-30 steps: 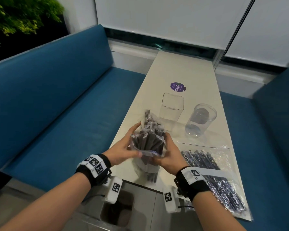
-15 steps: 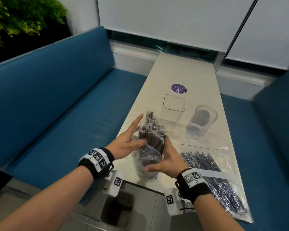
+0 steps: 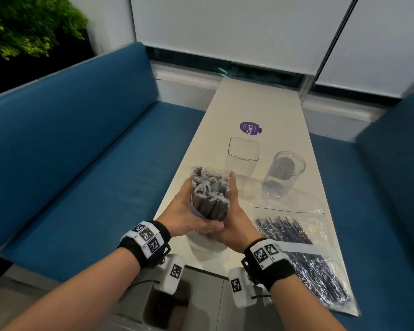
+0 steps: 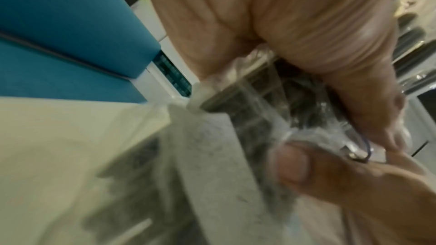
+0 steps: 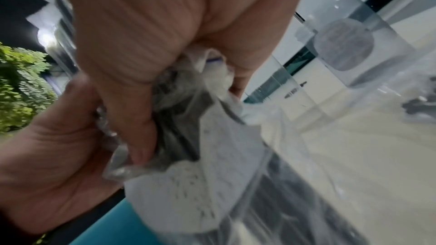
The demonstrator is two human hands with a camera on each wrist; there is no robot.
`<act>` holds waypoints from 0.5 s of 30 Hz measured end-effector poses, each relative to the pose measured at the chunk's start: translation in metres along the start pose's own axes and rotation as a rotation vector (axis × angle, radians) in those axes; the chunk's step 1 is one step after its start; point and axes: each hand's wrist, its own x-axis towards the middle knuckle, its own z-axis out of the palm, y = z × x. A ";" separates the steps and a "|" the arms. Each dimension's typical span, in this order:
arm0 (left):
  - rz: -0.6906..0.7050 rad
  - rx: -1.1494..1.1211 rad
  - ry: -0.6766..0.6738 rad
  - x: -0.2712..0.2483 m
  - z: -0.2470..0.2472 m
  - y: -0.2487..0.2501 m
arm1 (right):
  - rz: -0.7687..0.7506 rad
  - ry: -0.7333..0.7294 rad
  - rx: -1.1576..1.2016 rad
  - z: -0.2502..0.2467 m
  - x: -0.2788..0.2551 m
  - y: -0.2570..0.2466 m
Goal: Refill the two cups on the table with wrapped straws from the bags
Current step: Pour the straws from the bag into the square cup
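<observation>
Since the frame half a second before, our two hands had closed in: the left fingers, then spread beside the bag, now lay against it, and the bundle sat lower between the palms.

From the head view, we held the bag of wrapped straws (image 3: 209, 198) upright over the near end of the table (image 3: 258, 103), the left hand (image 3: 187, 212) cupping its left side and the right hand (image 3: 230, 220) its right, thumbs wrapped across the lower front. We judged this two-sided clasp was meant to square the straws into one bunch before drawing them out. Both cups stood just beyond: the square cup (image 3: 243, 155) and the round cup (image 3: 282, 174), neither holding straws yet. A second bag (image 3: 301, 254) lay flat near the right forearm (untouched, as far as we could tell).

In the left wrist view, blurred, the crinkled plastic ran between palm and thumb (image 4: 292, 163), with dark straws showing through; the fingers were curled around the film.

In the right wrist view, the right thumb (image 5: 132, 111) pressed into bunched plastic and the left hand met it from the other side; the straws lay inside the grip, the round cup visible beyond.
</observation>
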 end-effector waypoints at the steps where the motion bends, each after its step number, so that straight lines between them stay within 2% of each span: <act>1: 0.004 -0.012 -0.003 -0.001 0.003 0.004 | -0.014 -0.005 -0.024 -0.002 0.002 -0.001; 3: 0.011 -0.018 0.059 -0.001 0.009 0.011 | -0.018 0.011 -0.080 -0.009 0.003 -0.006; 5: 0.020 -0.124 0.148 0.001 0.009 0.018 | -0.023 0.050 -0.097 -0.016 0.002 -0.010; 8: 0.055 -0.299 0.238 0.009 0.010 0.026 | -0.028 0.244 -0.036 -0.023 -0.005 -0.018; 10: 0.066 -0.388 0.245 0.015 0.009 0.035 | -0.048 0.301 -0.005 -0.024 -0.011 -0.023; 12: 0.065 -0.410 0.243 0.018 0.010 0.041 | -0.043 0.258 -0.056 -0.025 -0.019 -0.021; 15: 0.054 -0.462 0.258 0.017 0.016 0.048 | 0.072 0.313 -0.041 -0.024 -0.040 -0.016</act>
